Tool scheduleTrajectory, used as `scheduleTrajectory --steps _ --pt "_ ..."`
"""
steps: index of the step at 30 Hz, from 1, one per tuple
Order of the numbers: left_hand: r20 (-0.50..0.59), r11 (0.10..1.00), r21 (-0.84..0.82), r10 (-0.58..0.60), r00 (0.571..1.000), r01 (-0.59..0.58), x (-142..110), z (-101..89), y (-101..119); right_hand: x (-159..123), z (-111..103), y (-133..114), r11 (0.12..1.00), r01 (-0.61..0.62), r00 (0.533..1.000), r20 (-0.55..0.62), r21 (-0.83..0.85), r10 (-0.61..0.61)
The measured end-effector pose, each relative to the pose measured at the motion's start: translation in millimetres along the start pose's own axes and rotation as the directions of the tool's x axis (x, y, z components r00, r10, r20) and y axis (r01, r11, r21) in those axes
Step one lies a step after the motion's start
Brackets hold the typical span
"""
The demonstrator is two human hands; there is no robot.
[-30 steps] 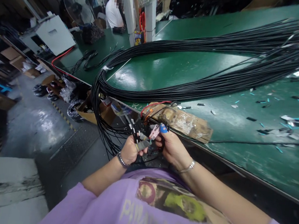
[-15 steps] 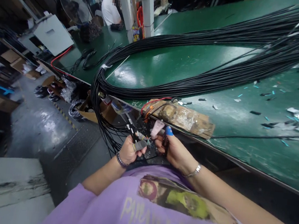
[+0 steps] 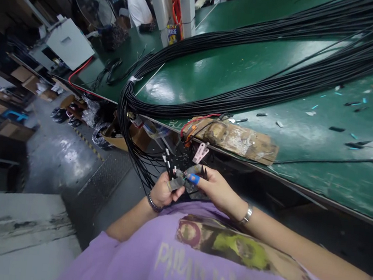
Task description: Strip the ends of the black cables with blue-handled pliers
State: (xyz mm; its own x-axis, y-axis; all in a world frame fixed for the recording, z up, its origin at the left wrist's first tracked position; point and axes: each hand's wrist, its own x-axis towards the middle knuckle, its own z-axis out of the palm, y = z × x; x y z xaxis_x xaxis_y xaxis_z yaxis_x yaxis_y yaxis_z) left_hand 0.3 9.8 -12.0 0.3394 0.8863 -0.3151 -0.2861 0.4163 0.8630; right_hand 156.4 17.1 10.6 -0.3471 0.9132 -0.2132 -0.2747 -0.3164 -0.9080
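Note:
My left hand (image 3: 163, 190) is closed round several black cables (image 3: 169, 165), whose white-tipped ends stick up past its fingers. Grey tape wraps its thumb. My right hand (image 3: 216, 187), with blue tape on the thumb, pinches the thin coloured wires (image 3: 185, 176) at a cable end right beside the left fingertips. The wires are small and partly hidden by the fingers. Just beyond the right hand, a pink clothespin (image 3: 200, 153) hangs at the edge of a worn wooden board (image 3: 240, 142).
A thick bundle of black cables (image 3: 245, 93) loops across the green table (image 3: 210, 79) and drops over its edge. Cut scraps (image 3: 357, 144) lie on the right. A cardboard box (image 3: 139, 138) stands below the table. A person in white (image 3: 139, 8) is at the far end.
My right hand has come away from the pink clothespin and moved down and left to the wires by my left hand. The left hand keeps its hold. The view has shifted slightly.

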Motion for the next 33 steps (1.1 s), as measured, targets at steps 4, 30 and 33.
scheduleTrajectory --steps 4,30,33 --pt "0.069 0.994 0.085 -0.074 0.995 0.068 -4.3 1.0 3.2 1.4 -4.6 4.3 0.994 -0.063 0.995 -0.076 0.086 0.069" --pt "-0.154 0.935 0.334 0.18 0.972 -0.12 -4.1 -8.2 9.5 2.4 -25.6 2.3 0.952 -0.213 0.976 0.005 0.22 0.217" --pt "-0.154 0.948 0.283 0.194 0.969 -0.145 3.1 -4.0 15.0 15.5 -27.9 -7.9 0.93 -0.221 0.974 0.023 0.295 0.224"
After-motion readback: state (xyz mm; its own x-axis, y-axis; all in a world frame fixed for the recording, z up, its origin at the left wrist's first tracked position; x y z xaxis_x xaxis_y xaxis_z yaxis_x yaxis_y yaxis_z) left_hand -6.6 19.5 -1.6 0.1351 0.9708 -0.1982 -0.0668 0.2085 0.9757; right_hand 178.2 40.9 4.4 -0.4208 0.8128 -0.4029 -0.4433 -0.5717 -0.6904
